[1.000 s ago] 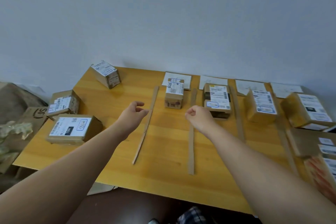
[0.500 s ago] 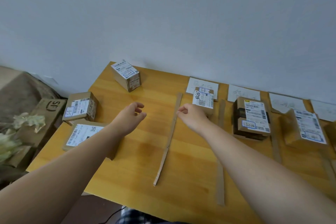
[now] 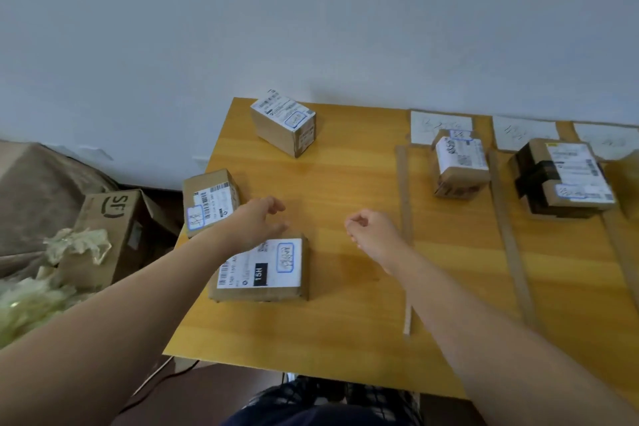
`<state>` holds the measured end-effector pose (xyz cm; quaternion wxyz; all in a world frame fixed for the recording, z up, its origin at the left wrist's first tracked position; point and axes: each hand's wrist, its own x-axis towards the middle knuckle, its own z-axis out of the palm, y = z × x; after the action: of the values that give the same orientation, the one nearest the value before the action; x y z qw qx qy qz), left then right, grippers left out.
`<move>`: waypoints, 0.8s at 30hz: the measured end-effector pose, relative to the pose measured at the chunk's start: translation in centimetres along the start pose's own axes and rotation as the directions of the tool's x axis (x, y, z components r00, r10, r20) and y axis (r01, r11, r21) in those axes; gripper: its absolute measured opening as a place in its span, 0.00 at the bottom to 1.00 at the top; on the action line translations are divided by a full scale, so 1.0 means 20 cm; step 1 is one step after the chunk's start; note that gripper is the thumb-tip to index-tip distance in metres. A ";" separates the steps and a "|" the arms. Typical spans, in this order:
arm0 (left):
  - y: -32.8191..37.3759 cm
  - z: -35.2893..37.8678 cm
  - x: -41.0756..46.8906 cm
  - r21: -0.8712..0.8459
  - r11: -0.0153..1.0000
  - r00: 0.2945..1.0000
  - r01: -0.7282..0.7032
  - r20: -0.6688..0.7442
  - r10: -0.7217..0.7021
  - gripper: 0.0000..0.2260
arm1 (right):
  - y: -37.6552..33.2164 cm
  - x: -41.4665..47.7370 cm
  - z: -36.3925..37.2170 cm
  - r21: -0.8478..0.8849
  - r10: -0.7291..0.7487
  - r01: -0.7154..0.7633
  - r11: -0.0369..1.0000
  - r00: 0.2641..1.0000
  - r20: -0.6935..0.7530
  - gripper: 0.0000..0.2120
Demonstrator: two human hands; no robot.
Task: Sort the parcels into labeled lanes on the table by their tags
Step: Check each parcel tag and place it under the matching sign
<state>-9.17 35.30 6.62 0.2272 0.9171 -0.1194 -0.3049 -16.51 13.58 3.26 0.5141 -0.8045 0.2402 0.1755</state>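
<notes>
left hand [image 3: 257, 223]: fingers loose and slightly spread, holding nothing, hovering over the far edge of the flat parcel [image 3: 262, 270] at the near left

right hand [image 3: 371, 230]: loosely curled, empty, over the bare table [image 3: 345, 322] just left of the first divider strip [image 3: 404, 204]

still unsorted: flat parcel, small parcel [image 3: 210, 202] on the left edge, tall parcel [image 3: 283, 121] far left

lanes: to the right, paper labels [image 3: 441, 126] at the far end

what could go wrong: I reckon the left forearm could knock the small parcel off. The tags are handwritten and blurry, so a misread puts a parcel in the wrong lane. Dragging a box could shove a strip.
</notes>
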 end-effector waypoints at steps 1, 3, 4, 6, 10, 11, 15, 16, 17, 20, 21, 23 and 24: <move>-0.04 0.00 -0.01 0.077 0.997 0.997 -0.016 0.077 0.010 0.29 | 0.01 -0.01 0.05 0.013 0.021 -0.021 1.000 1.000 0.002 0.06; -0.10 0.01 -0.02 0.306 0.949 0.976 -0.077 0.219 0.008 0.42 | 0.03 -0.02 0.13 0.024 0.045 -0.045 0.999 0.999 -0.016 0.06; -0.13 0.01 -0.02 0.402 0.909 0.964 -0.114 0.266 0.003 0.47 | 0.03 -0.03 0.16 0.023 0.052 -0.051 0.998 0.998 -0.031 0.07; -0.16 0.04 -0.03 0.489 0.858 0.950 -0.159 0.313 -0.002 0.52 | 0.04 -0.04 0.19 0.024 0.062 -0.061 0.998 0.996 -0.057 0.07; -0.15 0.07 0.03 0.461 0.869 0.948 -0.178 0.318 0.025 0.54 | 0.05 -0.05 0.23 0.058 0.102 -0.096 0.994 0.990 -0.101 0.07; -0.14 0.08 0.05 0.449 0.875 0.950 -0.183 0.311 0.040 0.53 | 0.06 -0.06 0.24 0.069 0.109 -0.102 0.992 0.988 -0.110 0.07; -0.02 0.10 0.10 0.454 0.847 0.946 -0.275 0.285 0.155 0.50 | 0.07 -0.08 0.26 0.107 0.133 -0.119 0.987 0.983 -0.130 0.11; 0.01 0.10 0.11 0.474 0.822 0.938 -0.315 0.289 0.192 0.48 | 0.07 -0.09 0.26 0.135 0.134 -0.116 0.984 0.982 -0.133 0.13; 0.04 0.10 0.12 0.501 0.786 0.924 -0.363 0.301 0.235 0.47 | 0.06 -0.09 0.25 0.156 0.131 -0.109 0.982 0.982 -0.139 0.16; 0.09 0.08 0.16 0.573 0.652 0.867 -0.497 0.345 0.359 0.45 | 0.06 -0.10 0.20 0.125 0.062 -0.043 0.991 0.986 -0.153 0.22; 0.10 0.07 0.16 0.588 0.623 0.857 -0.516 0.347 0.382 0.46 | 0.06 -0.10 0.19 0.090 0.041 -0.028 0.996 0.988 -0.148 0.22; 0.10 0.07 0.17 0.616 0.621 0.873 -0.484 0.292 0.391 0.47 | 0.07 -0.10 0.16 0.012 0.035 -0.034 0.999 0.989 -0.143 0.20; 0.10 0.07 0.17 0.628 0.645 0.897 -0.435 0.234 0.376 0.48 | 0.07 -0.10 0.15 -0.039 0.037 -0.043 0.998 0.989 -0.142 0.18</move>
<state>-7.58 31.82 4.91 -0.0581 0.8728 -0.4315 -0.2206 -19.05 16.15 1.97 0.4753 -0.8204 0.2884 0.1336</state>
